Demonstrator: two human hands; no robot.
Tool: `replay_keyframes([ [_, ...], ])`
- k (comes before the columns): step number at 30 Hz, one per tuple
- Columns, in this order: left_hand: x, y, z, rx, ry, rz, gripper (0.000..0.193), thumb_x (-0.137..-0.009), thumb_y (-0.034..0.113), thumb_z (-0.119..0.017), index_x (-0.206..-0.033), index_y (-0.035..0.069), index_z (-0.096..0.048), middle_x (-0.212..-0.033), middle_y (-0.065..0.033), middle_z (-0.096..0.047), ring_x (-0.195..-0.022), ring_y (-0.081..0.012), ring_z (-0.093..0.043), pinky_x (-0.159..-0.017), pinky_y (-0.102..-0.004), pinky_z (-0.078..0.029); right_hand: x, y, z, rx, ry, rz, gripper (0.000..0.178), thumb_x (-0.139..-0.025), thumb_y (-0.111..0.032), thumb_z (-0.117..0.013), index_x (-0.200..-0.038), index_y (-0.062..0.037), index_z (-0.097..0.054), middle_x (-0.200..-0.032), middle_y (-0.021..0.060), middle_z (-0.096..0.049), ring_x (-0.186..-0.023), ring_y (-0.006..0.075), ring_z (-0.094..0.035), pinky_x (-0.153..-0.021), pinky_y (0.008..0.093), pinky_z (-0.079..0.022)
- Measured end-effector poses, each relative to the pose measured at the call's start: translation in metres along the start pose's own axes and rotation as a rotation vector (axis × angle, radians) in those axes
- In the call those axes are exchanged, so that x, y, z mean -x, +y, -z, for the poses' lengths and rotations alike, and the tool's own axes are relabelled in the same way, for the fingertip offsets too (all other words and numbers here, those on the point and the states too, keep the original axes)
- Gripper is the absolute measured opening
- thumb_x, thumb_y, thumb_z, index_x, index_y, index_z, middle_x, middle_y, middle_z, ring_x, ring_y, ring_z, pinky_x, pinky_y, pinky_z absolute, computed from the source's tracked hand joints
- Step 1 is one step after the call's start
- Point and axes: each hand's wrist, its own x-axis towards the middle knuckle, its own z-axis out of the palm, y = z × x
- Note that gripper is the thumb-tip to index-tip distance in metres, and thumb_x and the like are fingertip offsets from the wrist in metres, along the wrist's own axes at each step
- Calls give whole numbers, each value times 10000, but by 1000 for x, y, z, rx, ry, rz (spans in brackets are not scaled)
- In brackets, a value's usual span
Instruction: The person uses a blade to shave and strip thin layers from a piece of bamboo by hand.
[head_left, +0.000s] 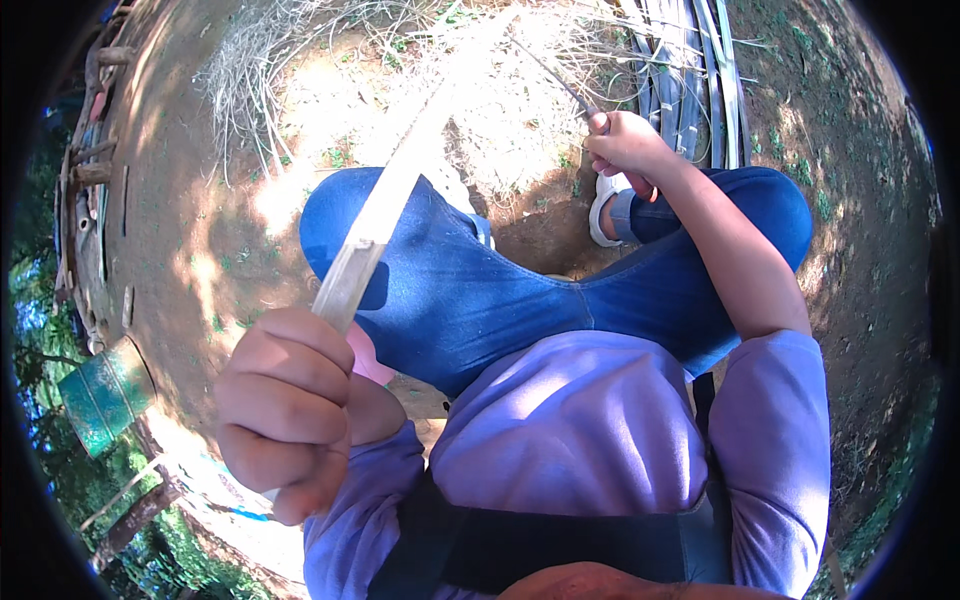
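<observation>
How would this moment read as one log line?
Left hand: gripping long flat pale bamboo-like strip | Right hand: gripping slim dark knife-like tool | Ground: tangled thin pale fibres, flat dark strips

Harsh dappled sun here, the ground [325, 105] up top is totally blown out and glare swallows the far end of the pale strip [400, 180]. Fisheye edges bend, corners go black.

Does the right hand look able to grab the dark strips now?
Probably, yes: the dark strips appear close by the right hand with nothing obvious between, though the thin dark tool it holds may hinder grasping.
</observation>
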Motion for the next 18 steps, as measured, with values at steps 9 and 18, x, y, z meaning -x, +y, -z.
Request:
replay_keyframes([
  [9,5,-18,4,-125,250,34,435,-1037,374,-484,-695,141,-351,-564,19,-425,-427,-106,-361,-408,-274,-331,88,-12,-41,-70,0,288,302,-868,-232,-704,-747,-67,-483,-662,27,-530,-609,128,-565,-584,336,-473],
  [18,2,-18,0,-130,341,70,423,-1042,385,-453,-702,155,-353,-561,33,-420,-417,-75,-308,-418,-252,-313,111,-84,-48,156,-132,691,233,-840,-256,-733,-835,-68,-595,-685,151,-620,-669,320,-666,-634,401,-512],
])
